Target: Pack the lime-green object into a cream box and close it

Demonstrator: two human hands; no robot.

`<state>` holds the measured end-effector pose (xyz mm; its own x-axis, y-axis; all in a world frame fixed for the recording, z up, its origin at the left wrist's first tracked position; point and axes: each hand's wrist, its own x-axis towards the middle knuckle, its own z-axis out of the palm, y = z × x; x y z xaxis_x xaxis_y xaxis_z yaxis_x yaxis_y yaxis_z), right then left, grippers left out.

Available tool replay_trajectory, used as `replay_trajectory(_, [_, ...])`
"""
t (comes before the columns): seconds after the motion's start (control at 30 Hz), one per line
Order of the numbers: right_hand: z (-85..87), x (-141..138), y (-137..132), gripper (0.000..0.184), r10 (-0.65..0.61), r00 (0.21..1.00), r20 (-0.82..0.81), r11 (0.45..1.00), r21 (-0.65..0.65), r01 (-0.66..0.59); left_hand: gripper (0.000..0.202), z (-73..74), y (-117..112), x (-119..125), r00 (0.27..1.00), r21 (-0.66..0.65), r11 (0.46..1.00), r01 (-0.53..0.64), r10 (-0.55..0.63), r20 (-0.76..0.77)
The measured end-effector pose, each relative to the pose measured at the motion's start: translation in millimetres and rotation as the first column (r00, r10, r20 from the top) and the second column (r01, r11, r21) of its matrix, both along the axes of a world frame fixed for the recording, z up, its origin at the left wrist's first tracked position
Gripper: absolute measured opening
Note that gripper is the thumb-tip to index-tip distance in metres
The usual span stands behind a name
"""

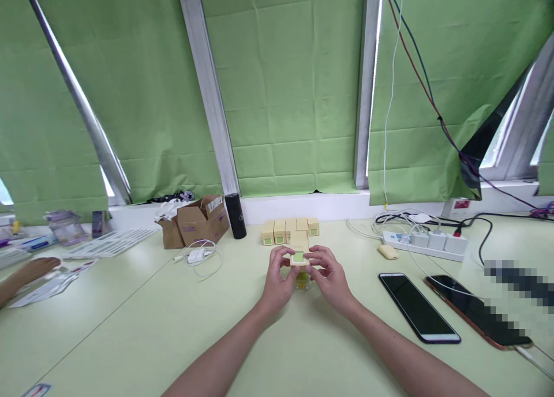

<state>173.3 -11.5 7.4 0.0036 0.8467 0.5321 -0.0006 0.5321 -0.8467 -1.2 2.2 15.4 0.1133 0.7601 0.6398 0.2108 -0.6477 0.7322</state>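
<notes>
Both hands meet over the middle of the table. My left hand (276, 278) grips the left side of a small cream cardboard box (299, 242) with a green label, and my right hand (332, 280) grips its right side. Fingers and thumbs of both are bent around it. Directly below the box, between my thumbs, a small clear container (302, 283) with something yellow-green in it shows in part; I cannot tell whether it touches the box. Behind my hands stands a row of several similar cream boxes (279, 231).
An open brown carton (201, 221) and a black bottle (235, 216) stand at the back left. A white charger (198, 255) lies before them. On the right are a power strip (426, 244) and two phones, one black-screened (418, 306). Another person's hand (41, 268) rests over papers far left.
</notes>
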Motion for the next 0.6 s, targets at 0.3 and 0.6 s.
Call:
replay_trajectory(0.3, [1.1,-0.3,0.0,0.033,-0.006,1.0,0.0,1.0,-0.002,0.006,0.024,1.1,-1.4,0.9,1.0,0.027,1.0,0.0,0.001,-0.009])
replay_trajectory(0.6, [-0.9,-0.8,-3.2,0.028,-0.064,0.992,0.108,0.99,0.131,0.05,0.036,0.2,-3.5,-2.5,0.998,0.071,0.997,-0.014,0.018,-0.053])
